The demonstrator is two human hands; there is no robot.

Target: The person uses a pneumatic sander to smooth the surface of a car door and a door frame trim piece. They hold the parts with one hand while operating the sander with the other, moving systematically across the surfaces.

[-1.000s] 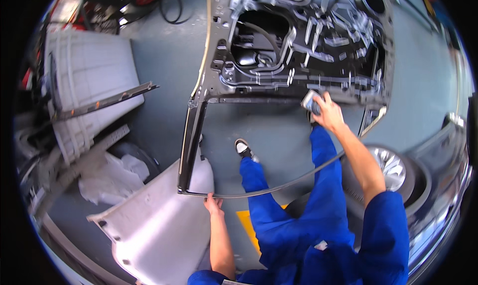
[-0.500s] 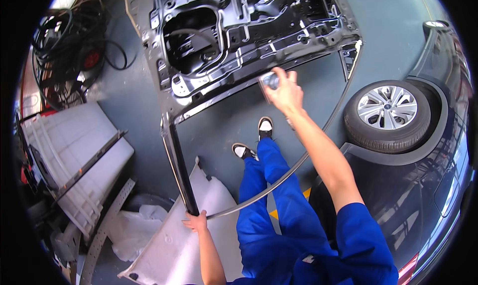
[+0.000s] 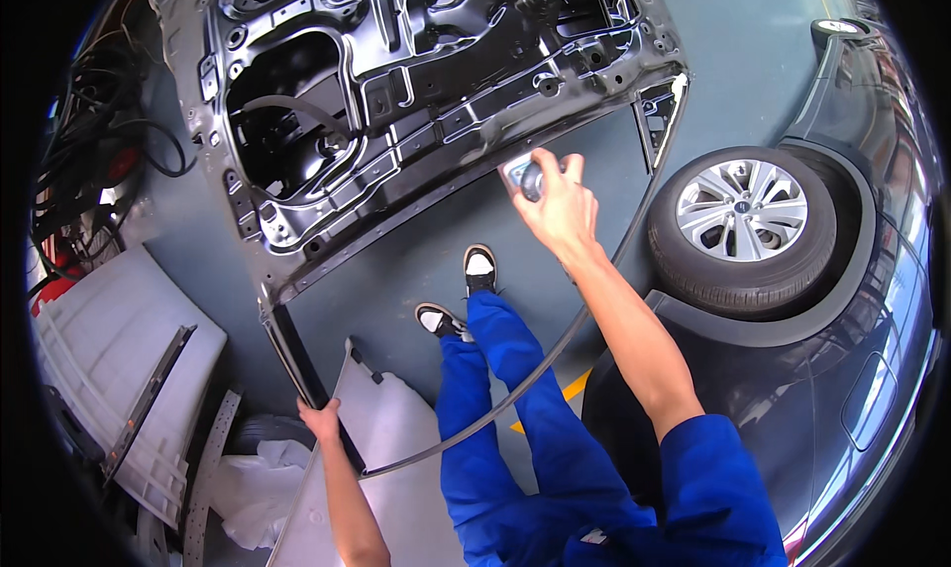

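Note:
A stripped grey car door shell (image 3: pixel 426 102) stands on its edge on the floor in front of me, inner side toward me. My left hand (image 3: pixel 319 420) grips the door's dark window-frame bar (image 3: pixel 297 364) near its lower end. My right hand (image 3: pixel 557 203) is raised by the door's bottom edge and is closed around a small grey tool (image 3: pixel 523 177). A thin curved strip of the window frame (image 3: pixel 555 349) runs from near my left hand up past my right forearm. My legs in blue overalls and two black-and-white shoes (image 3: pixel 456 295) are below.
A dark car with its wheel (image 3: pixel 741 220) is close on the right. A light grey door trim panel (image 3: pixel 376 468) lies by my left leg. Another pale panel (image 3: pixel 109 369) and crumpled white cloth (image 3: pixel 248 478) are at the left, black cables (image 3: pixel 89 161) at upper left.
The view has swung left and down, so the door and car wheel sit further right. My right hand with the tool stays at the door's lower edge; my left keeps its grip on the frame.

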